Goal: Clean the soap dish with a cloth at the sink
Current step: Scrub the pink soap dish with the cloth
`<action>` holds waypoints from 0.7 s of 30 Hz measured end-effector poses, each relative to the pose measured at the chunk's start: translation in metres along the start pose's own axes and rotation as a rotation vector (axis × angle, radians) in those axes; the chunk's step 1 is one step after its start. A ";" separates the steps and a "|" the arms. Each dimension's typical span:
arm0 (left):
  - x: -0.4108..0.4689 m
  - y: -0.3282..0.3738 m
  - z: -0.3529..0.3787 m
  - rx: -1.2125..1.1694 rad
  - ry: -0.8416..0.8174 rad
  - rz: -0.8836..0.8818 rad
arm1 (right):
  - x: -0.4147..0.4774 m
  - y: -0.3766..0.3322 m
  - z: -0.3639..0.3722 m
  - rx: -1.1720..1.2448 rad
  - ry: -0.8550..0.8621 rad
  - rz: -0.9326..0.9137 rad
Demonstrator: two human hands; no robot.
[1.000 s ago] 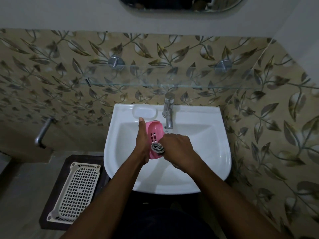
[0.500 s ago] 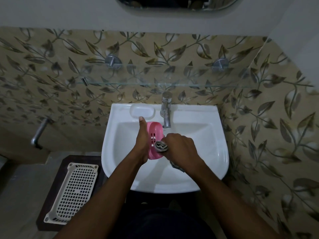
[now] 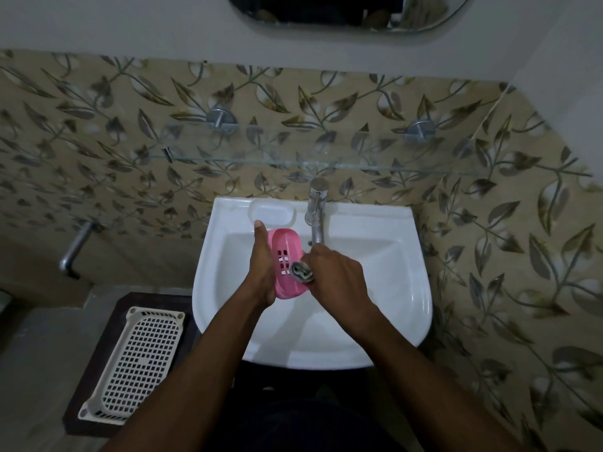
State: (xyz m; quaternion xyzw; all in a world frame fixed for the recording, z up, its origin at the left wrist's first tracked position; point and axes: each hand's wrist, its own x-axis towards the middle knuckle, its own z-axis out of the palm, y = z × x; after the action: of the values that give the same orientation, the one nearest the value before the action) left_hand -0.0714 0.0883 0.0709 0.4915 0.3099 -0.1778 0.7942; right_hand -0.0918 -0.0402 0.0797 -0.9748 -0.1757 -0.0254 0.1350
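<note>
A person stands over a white sink, holding a pink soap dish on edge above the basin, its slotted inside turned toward the right. The left hand clasps the dish along its left side, thumb pointing up toward the back rim, the grip closed around the dish's edge. The right hand has its grip pinched tight on a bunched grey cloth, which is pressed against the dish's right side, just beside the slots. A chrome tap rises from the back of the sink, its spout ending just above the right hand. A moulded soap recess sits on the rim to the tap's left, just behind the left thumb. A glass shelf runs across the leaf-patterned tiles above the sink, and the lower edge of a mirror shows at the top. To the left of the sink, a white perforated tray lies on a dark stool, and a metal pipe juts from the wall.
</note>
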 end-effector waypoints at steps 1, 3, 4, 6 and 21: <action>0.000 0.001 -0.001 -0.019 -0.001 0.005 | -0.006 -0.001 0.001 -0.007 -0.022 -0.014; -0.001 0.001 -0.002 -0.025 0.001 0.010 | -0.011 0.000 -0.001 0.005 -0.022 0.005; -0.001 -0.001 -0.002 -0.011 0.004 0.008 | -0.008 0.000 -0.003 0.024 0.002 0.041; -0.001 -0.004 0.001 0.022 -0.010 -0.007 | 0.003 0.001 -0.006 0.067 0.057 0.144; 0.000 -0.018 -0.004 -0.163 -0.070 -0.111 | 0.003 0.000 -0.007 0.117 0.095 0.186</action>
State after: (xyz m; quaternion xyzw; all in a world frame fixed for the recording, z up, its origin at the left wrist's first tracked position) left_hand -0.0837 0.0836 0.0577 0.4007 0.3220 -0.2130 0.8309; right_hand -0.0890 -0.0416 0.0868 -0.9751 -0.0789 -0.0485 0.2015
